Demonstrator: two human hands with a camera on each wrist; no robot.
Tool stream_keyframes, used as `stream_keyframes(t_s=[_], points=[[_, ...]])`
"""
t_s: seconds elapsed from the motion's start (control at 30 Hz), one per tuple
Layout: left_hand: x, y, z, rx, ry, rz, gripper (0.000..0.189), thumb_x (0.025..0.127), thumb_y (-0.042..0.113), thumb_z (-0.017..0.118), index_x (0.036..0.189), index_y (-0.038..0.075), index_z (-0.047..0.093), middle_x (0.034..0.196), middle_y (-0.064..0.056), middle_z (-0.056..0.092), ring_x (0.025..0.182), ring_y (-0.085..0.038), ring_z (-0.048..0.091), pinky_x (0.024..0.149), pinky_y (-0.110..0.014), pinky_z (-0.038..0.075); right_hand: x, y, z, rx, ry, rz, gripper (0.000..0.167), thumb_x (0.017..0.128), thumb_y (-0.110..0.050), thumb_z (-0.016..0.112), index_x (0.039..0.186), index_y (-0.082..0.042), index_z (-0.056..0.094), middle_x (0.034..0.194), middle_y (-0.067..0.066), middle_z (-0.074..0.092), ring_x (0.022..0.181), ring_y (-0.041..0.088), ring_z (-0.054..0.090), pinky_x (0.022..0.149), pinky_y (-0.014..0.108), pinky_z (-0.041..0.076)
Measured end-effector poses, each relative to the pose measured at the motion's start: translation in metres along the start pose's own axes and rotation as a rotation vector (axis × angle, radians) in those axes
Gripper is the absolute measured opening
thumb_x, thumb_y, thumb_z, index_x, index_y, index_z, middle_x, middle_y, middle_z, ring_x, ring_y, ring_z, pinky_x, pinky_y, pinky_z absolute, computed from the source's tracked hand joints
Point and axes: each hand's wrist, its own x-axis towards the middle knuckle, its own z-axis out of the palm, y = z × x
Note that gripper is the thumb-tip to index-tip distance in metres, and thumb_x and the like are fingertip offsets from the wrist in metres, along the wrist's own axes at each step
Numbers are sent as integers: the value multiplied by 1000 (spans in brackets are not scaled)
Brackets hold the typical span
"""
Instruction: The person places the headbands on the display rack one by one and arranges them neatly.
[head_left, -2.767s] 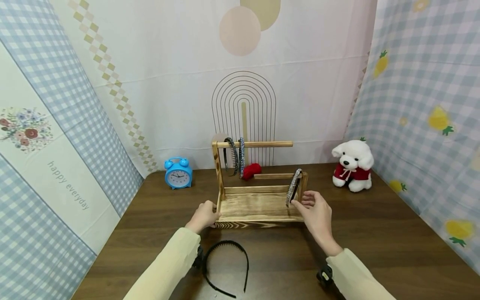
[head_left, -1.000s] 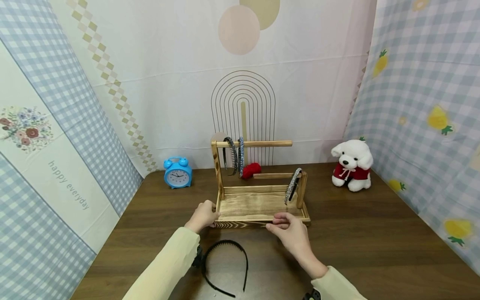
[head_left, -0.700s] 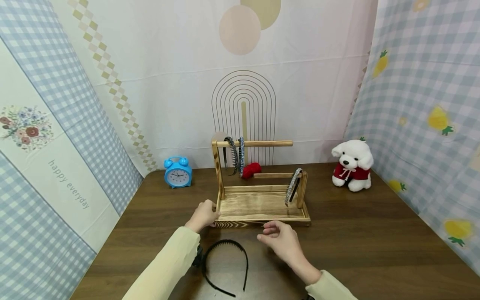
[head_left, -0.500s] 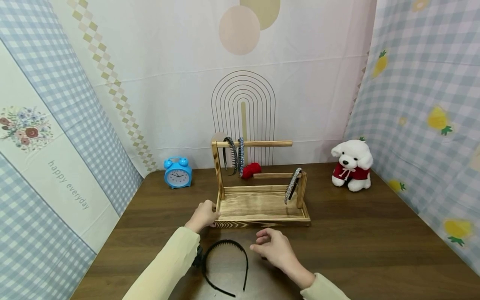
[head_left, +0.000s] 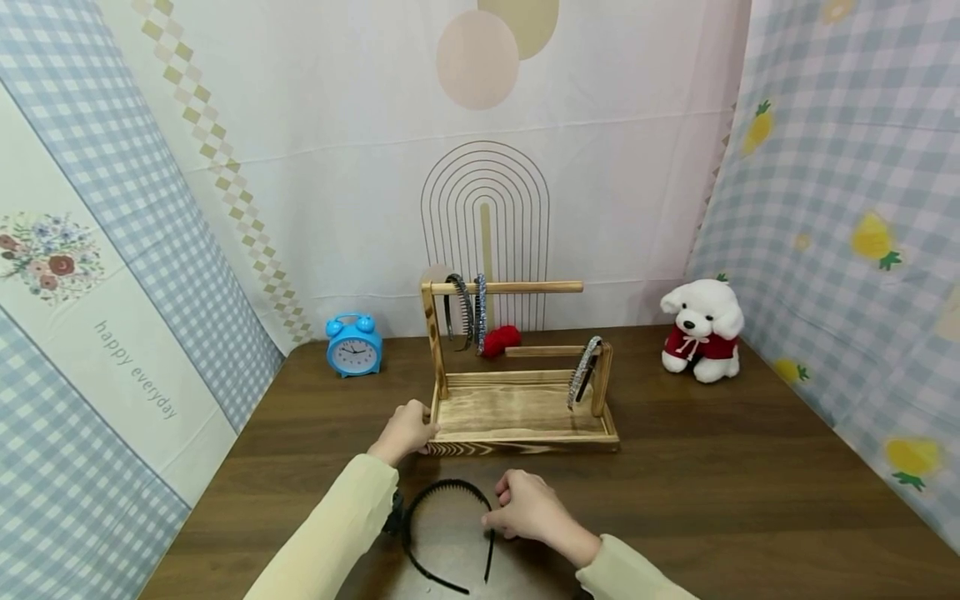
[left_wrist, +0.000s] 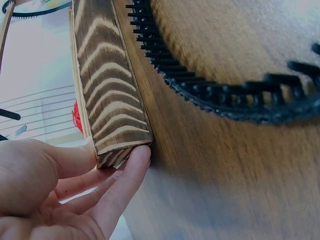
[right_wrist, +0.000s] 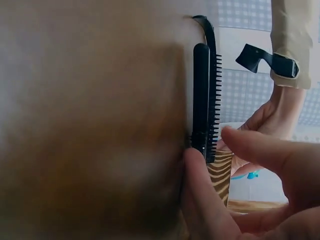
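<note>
My left hand grips the front left corner of a wooden rack, thumb on one side and fingers around the end in the left wrist view. A black toothed headband lies on the table in front of the rack. Over its right arm is my right hand; in the right wrist view the thumb and a finger stand apart on either side of the headband. On the rack's upper bar hang a dark toothed headband and a glittery one. A silver headband hangs from the lower bar.
A blue alarm clock stands behind the rack to the left. At the back right sits a white plush dog in red. A red ball-like bundle lies behind the rack. Patterned cloths surround the brown table.
My right hand has left the silver headband on the lower bar and come down and left to the black headband on the table. The left hand has stayed on the rack's corner.
</note>
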Motion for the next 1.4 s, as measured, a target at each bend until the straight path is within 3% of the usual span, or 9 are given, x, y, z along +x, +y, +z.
stream_keyframes(t_s=[0.17,0.3,0.37,0.6,0.77,1.07,1.23,1.4], points=[[-1,0,-1,-2,6,-6,26,95,4,62,116,-11,65,88,-21,67,58,-20,67,55,-32,60,4,-12,6,-237,-15,-22,38,72,-17,86,98,3,66,59,1,64,46,12,62,79,42,58],[-2,-1,0,-1,4,1,31,95,4,62,121,-12,61,101,-26,67,58,-19,66,56,-32,60,7,-13,10,-284,-15,-26,34,72,-10,83,97,2,64,67,4,64,45,13,62,83,44,57],[-1,-1,0,3,3,8,32,95,4,62,122,-12,61,102,-26,67,57,-19,66,55,-32,60,8,-12,10,-276,-2,-31,30,71,-5,81,94,-1,62,75,7,64,45,13,63,78,40,58],[0,-2,1,2,-10,13,26,95,4,61,117,-10,65,86,-17,66,56,-18,64,55,-32,60,5,-5,7,-28,-12,-3,17,74,2,72,89,1,65,77,7,64,53,16,65,52,29,55],[0,-2,0,-9,-2,12,25,94,3,62,115,-10,65,83,-16,65,56,-19,65,55,-32,60,5,1,3,128,-35,35,8,83,-1,70,89,4,67,81,7,65,59,13,62,55,30,57],[0,-3,1,-16,-1,25,25,94,2,62,115,-12,65,83,-17,66,57,-19,66,54,-32,60,3,9,-4,351,-217,112,5,92,-1,61,89,4,62,78,12,66,58,13,61,57,29,61],[0,-2,0,-6,-4,13,30,95,3,62,120,-13,62,92,-22,67,58,-19,66,54,-32,60,2,14,-4,426,-281,117,8,95,-4,59,90,2,60,74,11,65,58,14,64,59,31,62],[-2,-1,0,5,-5,7,31,95,3,62,122,-13,61,91,-20,66,58,-19,65,54,-32,60,0,17,-4,459,-285,88,10,96,-7,57,94,3,59,74,10,64,58,16,63,60,34,62]])
